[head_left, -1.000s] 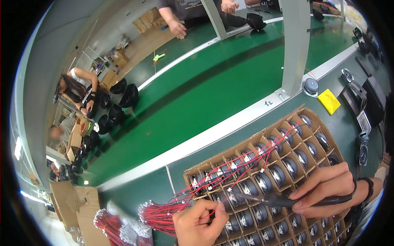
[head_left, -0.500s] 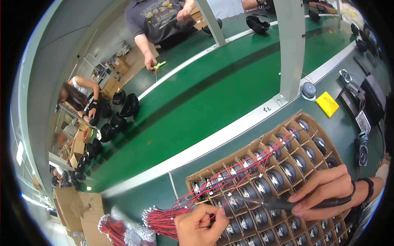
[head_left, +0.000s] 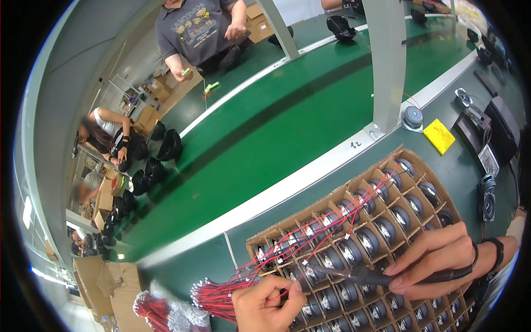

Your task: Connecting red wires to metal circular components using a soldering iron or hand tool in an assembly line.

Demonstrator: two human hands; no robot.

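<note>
Since the earlier picture both hands have kept their places over the tray, while across the green belt a person in a grey shirt (head_left: pixel 199 27) has come into full view, where a second ago only an arm showed.

Nearest, the left hand (head_left: pixel 267 303) is pinched together on a thin red wire just beside the bundle of red wires (head_left: pixel 215 293) that lies at the tray's near left corner. The right hand (head_left: pixel 437 260), a dark band at its wrist, is clamped around a soldering iron (head_left: pixel 381 275). That tool is slim and dark with a black grip and a narrow metal tip; its long axis runs nearly level across the picture, the tip pointing left toward the left hand and the cord end back toward the right wrist. The tip sits over a cell in the near-middle of the cardboard tray (head_left: pixel 310 207), a brown grid of dividers with a small round speaker (head_left: pixel 366 241) in each cell and red leads trailing across them.

Farther off on the worktop lie a yellow sponge (head_left: pixel 439 136) and a loose round speaker (head_left: pixel 412 117) by the foot of a grey post (head_left: pixel 384 61). Beyond the green conveyor belt (head_left: pixel 287 116), black helmet-like shells (head_left: pixel 166 146) sit in a row beside seated workers.
</note>
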